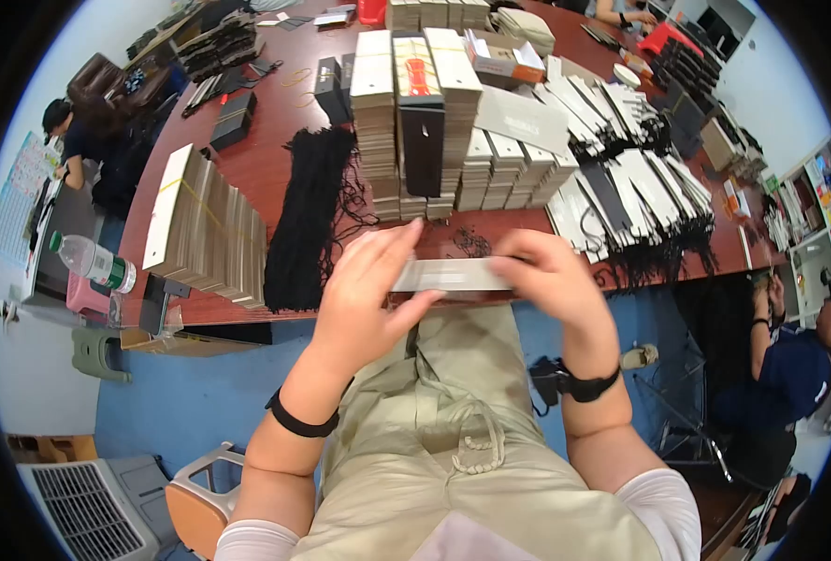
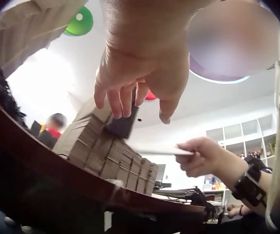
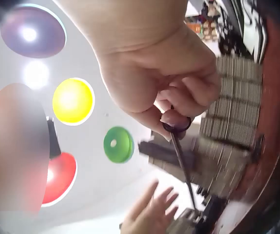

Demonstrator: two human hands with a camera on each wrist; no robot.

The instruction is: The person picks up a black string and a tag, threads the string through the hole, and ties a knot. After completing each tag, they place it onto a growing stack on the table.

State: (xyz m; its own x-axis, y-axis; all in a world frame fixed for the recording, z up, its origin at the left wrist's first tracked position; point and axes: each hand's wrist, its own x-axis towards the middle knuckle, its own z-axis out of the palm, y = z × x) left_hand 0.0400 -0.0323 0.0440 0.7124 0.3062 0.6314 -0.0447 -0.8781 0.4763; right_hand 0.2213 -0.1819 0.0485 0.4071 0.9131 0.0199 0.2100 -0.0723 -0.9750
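Observation:
My right hand (image 1: pixel 551 280) pinches one end of a thin white card strip (image 1: pixel 453 274), held level above the table's front edge. In the right wrist view the strip (image 3: pixel 183 165) appears nearly edge-on and dark, with a small black loop at the pinching fingers. The left hand (image 1: pixel 359 280) is near the strip's other end, its fingers extended and thumb apart. From the left wrist view, that hand (image 2: pixel 142 73) has nothing between fingers and thumb, and the white strip (image 2: pixel 159 150) reaches toward it from the right hand (image 2: pixel 203 156).
Banded stacks of white cards (image 1: pixel 373 103) rise behind the hands, with another stack (image 1: pixel 205 224) at left. A bundle of black cords (image 1: pixel 312 206) lies between them. Corded white cards (image 1: pixel 635 196) spread over the right side. A bottle (image 1: pixel 93 262) is at far left.

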